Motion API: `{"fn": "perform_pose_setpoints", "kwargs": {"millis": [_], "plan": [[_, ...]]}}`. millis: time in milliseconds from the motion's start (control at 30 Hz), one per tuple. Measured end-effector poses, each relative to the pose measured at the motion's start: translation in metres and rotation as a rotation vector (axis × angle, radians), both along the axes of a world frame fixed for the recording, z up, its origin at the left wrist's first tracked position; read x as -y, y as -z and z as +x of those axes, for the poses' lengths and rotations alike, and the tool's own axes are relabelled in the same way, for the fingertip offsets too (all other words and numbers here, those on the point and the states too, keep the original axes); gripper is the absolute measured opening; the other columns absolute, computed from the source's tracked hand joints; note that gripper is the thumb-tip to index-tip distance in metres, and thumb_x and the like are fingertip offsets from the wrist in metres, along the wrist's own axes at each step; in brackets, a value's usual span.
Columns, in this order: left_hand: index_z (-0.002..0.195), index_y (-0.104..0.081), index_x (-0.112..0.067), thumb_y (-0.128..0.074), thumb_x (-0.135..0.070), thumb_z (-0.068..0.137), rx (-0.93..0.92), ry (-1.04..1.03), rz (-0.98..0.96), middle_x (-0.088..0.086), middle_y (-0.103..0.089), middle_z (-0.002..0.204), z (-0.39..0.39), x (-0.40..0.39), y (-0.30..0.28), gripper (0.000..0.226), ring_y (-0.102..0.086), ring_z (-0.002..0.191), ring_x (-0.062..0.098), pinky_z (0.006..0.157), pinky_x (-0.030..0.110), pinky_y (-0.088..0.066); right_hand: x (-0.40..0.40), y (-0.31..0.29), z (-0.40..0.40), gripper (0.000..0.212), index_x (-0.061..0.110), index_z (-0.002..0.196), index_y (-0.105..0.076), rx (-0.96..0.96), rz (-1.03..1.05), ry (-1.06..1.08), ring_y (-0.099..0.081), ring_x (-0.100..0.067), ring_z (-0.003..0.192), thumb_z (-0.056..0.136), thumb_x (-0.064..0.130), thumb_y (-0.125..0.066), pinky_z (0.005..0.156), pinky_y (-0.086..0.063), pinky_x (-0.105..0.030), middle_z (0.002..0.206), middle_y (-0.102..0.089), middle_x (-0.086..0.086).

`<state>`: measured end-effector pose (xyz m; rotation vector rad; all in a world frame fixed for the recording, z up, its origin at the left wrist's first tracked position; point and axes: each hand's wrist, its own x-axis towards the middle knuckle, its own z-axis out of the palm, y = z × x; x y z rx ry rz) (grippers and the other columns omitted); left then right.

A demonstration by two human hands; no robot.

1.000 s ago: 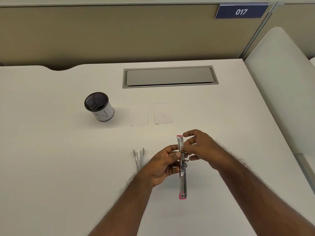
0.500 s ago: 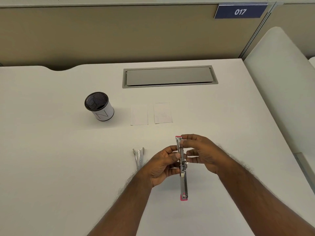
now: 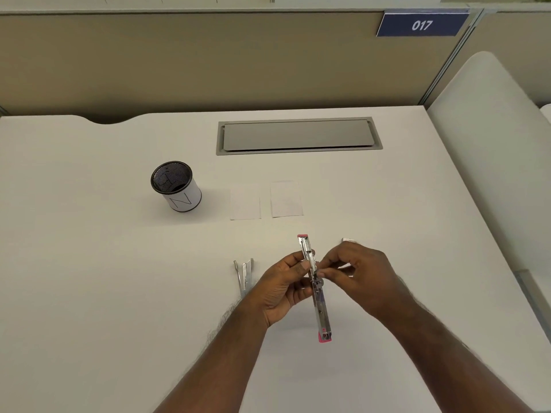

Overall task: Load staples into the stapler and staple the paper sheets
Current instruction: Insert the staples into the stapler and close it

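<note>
1. The stapler (image 3: 315,289), swung fully open into one long strip with pink ends, sits at lower centre of the frame, above the table (image 3: 89,293).
2. The left hand (image 3: 283,289) grips its middle, fingers curled round it.
3. The right hand (image 3: 357,274) pinches something small at the stapler's hinge; what it is cannot be told.
4. Two paper sheets (image 3: 245,201) lie side by side further up.
5. A mesh cup (image 3: 176,186) stands at centre left.

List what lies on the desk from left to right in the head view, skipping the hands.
Mesh pen cup → left paper sheet → right paper sheet → opened stapler → small white box. The staple remover sits below the left sheet, so its place overlaps.
</note>
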<state>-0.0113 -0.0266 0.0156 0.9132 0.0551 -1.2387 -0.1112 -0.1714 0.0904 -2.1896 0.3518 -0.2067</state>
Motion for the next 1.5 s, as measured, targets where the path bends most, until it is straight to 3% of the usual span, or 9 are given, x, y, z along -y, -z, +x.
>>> {"fn": "perform_pose_setpoints", "kwargs": {"millis": [200,600,767,900,1067,1200,1300,1400,1500], "plan": [[0.121,-0.060,-0.010,-0.067,-0.017,0.083,0.016,-0.004,-0.001,0.007,-0.072,0.089,-0.001,0.001,-0.003,0.039,-0.070,0.075,0.021,0.061,0.026,-0.058,-0.005,0.005,0.002,0.009,0.029,0.080,-0.070,-0.010,-0.165,0.085,-0.063,-0.002,0.076,0.082,0.022,-0.076,0.066,-0.054,-0.021,0.074,-0.060,0.024],[0.116,-0.063,-0.011,-0.067,-0.018,0.083,0.055,0.054,-0.012,0.002,-0.072,0.086,-0.004,0.006,-0.006,0.034,-0.070,0.073,0.017,0.060,0.024,-0.058,0.000,-0.002,0.026,0.012,0.020,0.091,-0.075,-0.280,-0.196,0.049,-0.061,-0.013,0.087,0.090,0.019,-0.063,0.082,-0.051,-0.033,0.095,-0.064,0.006],[0.114,-0.065,-0.012,-0.067,-0.016,0.083,0.028,0.023,-0.033,0.006,-0.070,0.086,-0.002,0.006,-0.006,0.031,-0.070,0.071,0.016,0.060,0.024,-0.059,-0.001,0.000,0.023,0.024,0.025,0.113,-0.073,-0.289,-0.288,-0.035,-0.058,-0.006,0.100,0.094,0.023,-0.058,0.084,-0.041,-0.016,0.113,-0.065,0.009],[0.116,-0.067,-0.014,-0.069,-0.018,0.084,0.008,0.003,-0.038,0.006,-0.070,0.091,0.004,0.006,-0.005,0.033,-0.068,0.074,0.017,0.065,0.025,-0.060,-0.004,0.003,0.016,0.029,0.028,0.120,-0.069,-0.158,-0.139,-0.012,-0.061,-0.002,0.102,0.094,0.020,-0.059,0.088,-0.052,-0.023,0.117,-0.065,0.013],[0.120,-0.064,-0.013,-0.071,-0.019,0.081,0.004,-0.032,-0.035,0.006,-0.073,0.097,0.007,0.004,-0.004,0.040,-0.069,0.076,0.016,0.066,0.026,-0.060,-0.007,0.005,0.003,0.028,0.040,0.112,-0.063,-0.261,0.093,0.150,-0.065,0.005,0.080,0.085,0.038,-0.070,0.067,-0.049,-0.014,0.106,-0.065,0.023],[0.113,-0.065,-0.013,-0.071,-0.016,0.079,0.003,-0.097,-0.013,0.006,-0.074,0.105,0.011,0.003,-0.002,0.034,-0.070,0.075,0.015,0.060,0.026,-0.058,-0.017,0.010,-0.013,0.051,0.033,0.115,-0.050,-0.523,0.419,0.097,-0.072,-0.013,0.075,0.075,0.029,-0.081,0.066,-0.059,-0.034,0.106,-0.064,0.007],[0.104,-0.068,-0.014,-0.072,-0.016,0.077,0.022,-0.115,0.008,0.008,-0.074,0.102,0.014,0.003,0.001,0.028,-0.072,0.081,0.022,0.065,0.032,-0.060,-0.022,0.015,-0.021,0.041,0.029,0.114,-0.053,-0.539,0.419,0.138,-0.071,-0.019,0.075,0.081,0.018,-0.074,0.077,-0.059,-0.049,0.098,-0.067,0.000],[0.102,-0.067,-0.009,-0.068,-0.009,0.081,-0.003,-0.166,0.002,0.010,-0.074,0.095,0.014,0.002,0.005,0.021,-0.073,0.087,0.027,0.070,0.033,-0.060,-0.018,0.018,-0.024,0.026,0.027,0.105,-0.064,-0.435,0.367,0.254,-0.071,-0.017,0.068,0.083,0.015,-0.071,0.076,-0.059,-0.044,0.093,-0.070,0.007],[0.105,-0.064,-0.005,-0.065,-0.004,0.082,-0.010,-0.192,-0.020,0.010,-0.073,0.091,0.014,-0.001,0.006,0.023,-0.073,0.087,0.028,0.074,0.034,-0.060,-0.012,0.019,-0.025,0.020,0.022,0.099,-0.071,-0.295,0.484,0.392,-0.073,-0.015,0.067,0.081,0.013,-0.075,0.071,-0.058,-0.033,0.085,-0.073,0.005]]}}
